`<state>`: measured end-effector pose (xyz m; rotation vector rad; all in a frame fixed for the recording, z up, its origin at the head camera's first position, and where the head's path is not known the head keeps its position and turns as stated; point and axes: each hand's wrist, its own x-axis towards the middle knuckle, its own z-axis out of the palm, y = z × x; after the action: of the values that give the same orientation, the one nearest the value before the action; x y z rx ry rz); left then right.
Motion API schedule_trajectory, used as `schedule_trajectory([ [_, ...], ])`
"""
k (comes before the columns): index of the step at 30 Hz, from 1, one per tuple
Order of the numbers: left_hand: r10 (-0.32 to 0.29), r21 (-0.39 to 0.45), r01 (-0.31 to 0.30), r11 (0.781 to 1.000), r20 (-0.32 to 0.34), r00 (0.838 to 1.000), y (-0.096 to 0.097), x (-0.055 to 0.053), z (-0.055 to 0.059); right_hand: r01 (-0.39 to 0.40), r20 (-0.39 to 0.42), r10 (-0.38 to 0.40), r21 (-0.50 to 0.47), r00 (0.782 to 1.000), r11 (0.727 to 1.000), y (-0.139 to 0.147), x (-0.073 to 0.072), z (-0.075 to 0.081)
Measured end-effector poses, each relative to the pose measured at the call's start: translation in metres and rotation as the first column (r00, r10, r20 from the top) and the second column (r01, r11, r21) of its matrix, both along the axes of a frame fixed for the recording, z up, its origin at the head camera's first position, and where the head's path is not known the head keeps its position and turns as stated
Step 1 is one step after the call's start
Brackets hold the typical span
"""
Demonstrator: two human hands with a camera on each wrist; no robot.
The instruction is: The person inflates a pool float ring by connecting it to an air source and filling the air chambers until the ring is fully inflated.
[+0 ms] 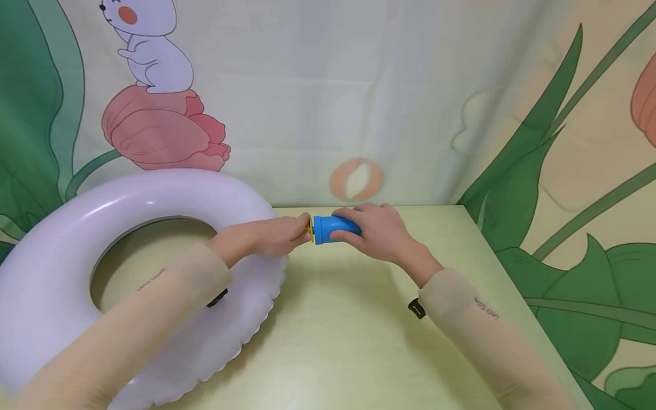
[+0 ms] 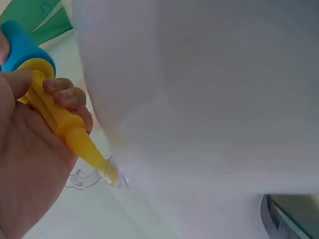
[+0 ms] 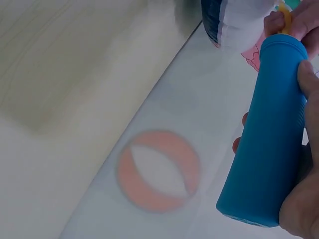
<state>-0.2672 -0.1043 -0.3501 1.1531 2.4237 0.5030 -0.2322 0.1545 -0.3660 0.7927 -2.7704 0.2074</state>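
A blue hand pump (image 1: 326,229) lies level between the two hands above the table. My right hand (image 1: 376,230) grips its blue barrel (image 3: 266,134), fingers curled round it. At the other end my left hand (image 1: 279,234) holds the pump's yellow nozzle (image 2: 57,117) between thumb and fingers. The nozzle's tip meets the clear valve (image 2: 112,172) of a pale lilac swim ring (image 1: 148,191), as the left wrist view shows; how deep it sits I cannot tell. The ring looks full and rounded, standing under and beside the left forearm.
The pale yellow-green table (image 1: 328,330) stretches under both arms. Behind it hangs a printed curtain (image 1: 307,102) with a rabbit, flowers and leaves, meeting the table's back edge. Dark straps or camera parts (image 1: 417,308) show at the wrists.
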Motion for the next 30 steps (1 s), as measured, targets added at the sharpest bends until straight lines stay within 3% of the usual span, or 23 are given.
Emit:
schedule_trajectory([
  [7, 0.065, -0.013, -0.066, 0.998, -0.024, 0.998, -0.017, -0.004, -0.006, 0.001, 0.067, -0.002, 0.007, 0.998, 1.0, 0.006, -0.008, 0.003],
  [13, 0.056, -0.003, -0.056, 0.998, -0.042, 0.998, -0.019, -0.008, -0.008, 0.035, 0.145, -0.03, -0.03, 0.989, 0.999, 0.057, -0.005, 0.006],
  [21, 0.056, 0.002, -0.056, 0.998, -0.048, 0.997, -0.013, -0.011, -0.006, 0.058, 0.131, -0.046, -0.09, 0.99, 0.994, 0.111, 0.002, 0.01],
  [25, 0.049, 0.011, -0.049, 0.999, -0.045, 0.998, -0.012, -0.012, -0.007, 0.05, 0.075, -0.043, -0.094, 0.996, 0.994, 0.108, 0.001, 0.007],
  [30, 0.027, 0.031, -0.026, 0.999, -0.023, 0.999, -0.01, -0.012, -0.007, 0.016, 0.048, -0.011, -0.102, 0.999, 0.995, 0.077, -0.002, 0.001],
])
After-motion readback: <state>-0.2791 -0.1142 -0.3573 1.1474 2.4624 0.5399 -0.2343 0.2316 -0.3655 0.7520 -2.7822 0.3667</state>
